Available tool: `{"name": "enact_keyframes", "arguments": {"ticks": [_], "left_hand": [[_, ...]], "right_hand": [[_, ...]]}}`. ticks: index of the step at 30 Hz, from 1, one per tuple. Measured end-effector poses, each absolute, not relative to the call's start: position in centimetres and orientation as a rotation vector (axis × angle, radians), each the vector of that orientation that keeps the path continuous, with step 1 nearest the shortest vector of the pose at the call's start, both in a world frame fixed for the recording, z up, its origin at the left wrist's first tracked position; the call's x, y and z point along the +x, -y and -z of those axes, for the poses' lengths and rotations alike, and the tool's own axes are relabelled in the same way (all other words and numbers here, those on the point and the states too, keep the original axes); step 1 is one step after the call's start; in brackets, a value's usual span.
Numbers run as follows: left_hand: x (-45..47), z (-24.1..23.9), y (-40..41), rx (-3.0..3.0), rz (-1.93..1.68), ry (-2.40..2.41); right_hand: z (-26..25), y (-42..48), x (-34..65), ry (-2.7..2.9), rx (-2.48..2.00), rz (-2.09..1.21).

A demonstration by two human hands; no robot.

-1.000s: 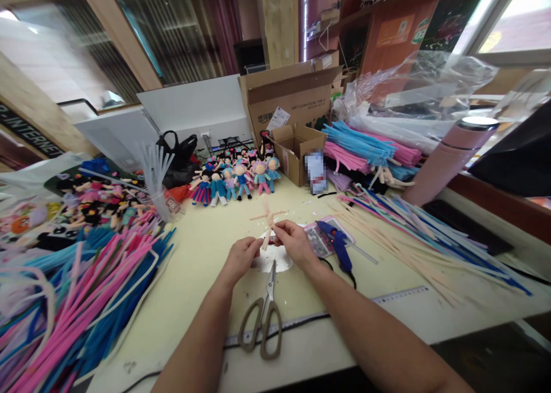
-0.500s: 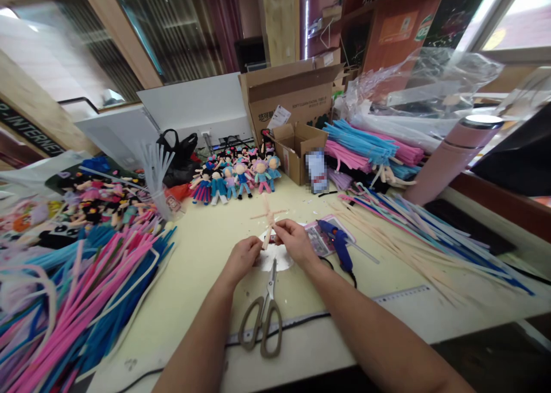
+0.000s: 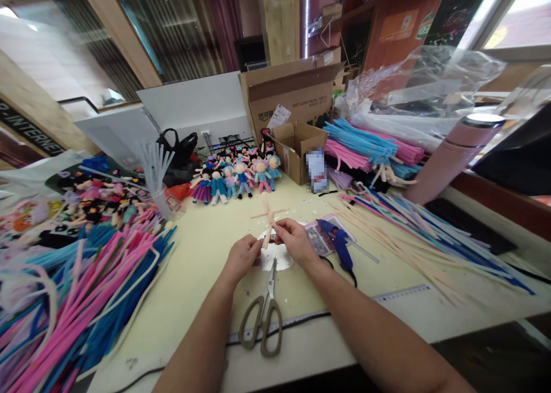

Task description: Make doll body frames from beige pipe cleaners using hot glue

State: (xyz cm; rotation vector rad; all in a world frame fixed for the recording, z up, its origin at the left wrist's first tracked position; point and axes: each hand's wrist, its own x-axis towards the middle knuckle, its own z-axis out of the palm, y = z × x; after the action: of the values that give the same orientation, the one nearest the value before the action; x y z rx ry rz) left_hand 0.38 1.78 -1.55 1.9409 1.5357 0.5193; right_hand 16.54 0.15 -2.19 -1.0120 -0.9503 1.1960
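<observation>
A beige pipe-cleaner figure [image 3: 270, 216], cross-shaped with thin arms out to the sides and legs towards me, is held above the table. My right hand [image 3: 296, 242] is closed, pinching the figure's lower body from the right. My left hand [image 3: 243, 257] is also closed, thumb and finger pressed together at the lower end of a leg; the exact contact is small. Below the hands lies a white patch [image 3: 279, 259] on the table. Scissors [image 3: 270, 301] with grey-brown handles lie between my forearms, blades pointing away from me.
A blue glue gun [image 3: 340, 245] lies right of my hands, near a ruler [image 3: 400, 294]. Loose pipe cleaners [image 3: 116, 267] pile up on the left, with beige strands [image 3: 400, 249] on the right. Finished dolls [image 3: 241, 178], a cardboard box [image 3: 297, 146] and a pink flask [image 3: 456, 158] stand behind.
My left hand has shifted very slightly at the figure's lower end. The figure and my right hand stay almost in the same place.
</observation>
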Motion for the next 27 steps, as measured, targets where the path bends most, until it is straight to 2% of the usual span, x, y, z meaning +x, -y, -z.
{"name": "enact_keyframes", "arguments": {"ticks": [16,27], "left_hand": [[0.46,1.23,-1.31,1.925,-0.516,-1.447],[0.62,1.08,-1.45,1.688,-0.734,-1.469]], "right_hand": [[2.43,-0.11,16.6,0.978,-1.009,-1.214],[2.91,-0.15,16.49,1.014,-1.044,-1.256]]}}
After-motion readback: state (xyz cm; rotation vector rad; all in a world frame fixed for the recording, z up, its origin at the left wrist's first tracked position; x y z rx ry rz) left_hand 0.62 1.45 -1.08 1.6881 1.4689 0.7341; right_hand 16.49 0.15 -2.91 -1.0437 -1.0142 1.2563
